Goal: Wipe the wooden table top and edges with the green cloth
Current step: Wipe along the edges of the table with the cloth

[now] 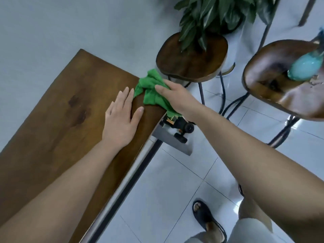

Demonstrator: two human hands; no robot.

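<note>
A: Nearest the camera: both bare forearms coming in from the bottom edge, plus a sandalled foot (204, 217) on the white tiled floor (175, 190).

B: Hands?

A: Left hand (121, 118) lies flat, palm down, on the wooden table top (57, 111), fingers spread and straight, holding nothing. Its fingertips sit just beside the green cloth (152, 90).

B: And the right?

A: Right hand (175, 97) is on top of the cloth, fingers extended over it, pressing it down. Cannot tell if the fingers curl round any fabric, so it's a press rather than a clear grasp.

B: Cloth position?

A: Bunched at the far right corner of the table top. Most of it sits ahead of and under the right hand's fingers; one tail hangs over the table's right edge below the wrist.

B: Surroundings?

A: Two dark wooden stools (191, 58) right of the table, a leafy plant (219, 13) behind the nearer one, a blurred teal bottle (305, 67) over the other.
</note>
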